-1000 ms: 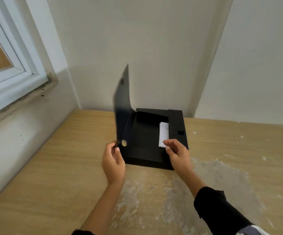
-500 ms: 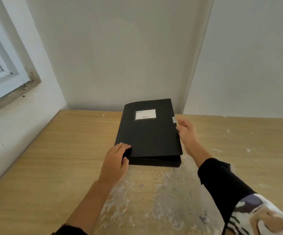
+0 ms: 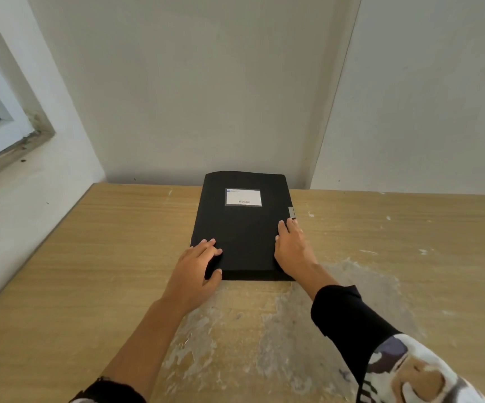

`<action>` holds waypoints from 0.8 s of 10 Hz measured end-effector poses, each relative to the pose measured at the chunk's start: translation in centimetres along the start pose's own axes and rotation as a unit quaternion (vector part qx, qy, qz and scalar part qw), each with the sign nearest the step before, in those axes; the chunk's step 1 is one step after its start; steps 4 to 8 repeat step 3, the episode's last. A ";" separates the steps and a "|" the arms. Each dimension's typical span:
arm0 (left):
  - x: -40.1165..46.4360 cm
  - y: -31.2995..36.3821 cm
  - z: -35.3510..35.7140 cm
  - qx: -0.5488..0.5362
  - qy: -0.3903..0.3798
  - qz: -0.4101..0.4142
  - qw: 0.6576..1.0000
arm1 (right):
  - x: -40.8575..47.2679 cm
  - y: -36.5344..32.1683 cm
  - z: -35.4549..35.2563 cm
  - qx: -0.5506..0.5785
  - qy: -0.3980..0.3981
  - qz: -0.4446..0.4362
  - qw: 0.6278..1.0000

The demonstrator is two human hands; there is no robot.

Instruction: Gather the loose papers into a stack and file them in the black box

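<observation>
The black box lies flat and closed on the wooden table, close to the back wall. Its lid carries a white label, and a small grey tab sits at its right edge. My left hand holds the near left corner, fingers on the lid and thumb against the front edge. My right hand lies over the right edge of the lid, thumb on top and fingertips just below the tab. No papers show; the lid hides the inside.
The table stands in a corner, with walls behind and to the left and a window frame at upper left. A patch of scraped white paint marks the wood in front of the box.
The upright lid has swung down and shut over the white papers. My right hand left the papers and came onto the lid's right edge; my left hand settled on the near left corner.
</observation>
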State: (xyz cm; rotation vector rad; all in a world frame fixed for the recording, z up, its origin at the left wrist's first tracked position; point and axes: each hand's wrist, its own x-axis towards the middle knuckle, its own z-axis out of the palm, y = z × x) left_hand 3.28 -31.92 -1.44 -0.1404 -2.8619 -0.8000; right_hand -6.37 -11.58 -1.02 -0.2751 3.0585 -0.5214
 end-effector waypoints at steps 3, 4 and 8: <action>1.2 0.7 -1.6 0.032 0.009 0.020 0.999 | -0.2 0.1 -2.7 0.008 0.028 -0.025 0.999; 1.2 0.7 -1.6 0.032 0.009 0.020 0.999 | -0.2 0.1 -2.7 0.008 0.028 -0.025 0.999; 1.2 0.7 -1.6 0.032 0.009 0.020 0.999 | -0.2 0.1 -2.7 0.008 0.028 -0.025 0.999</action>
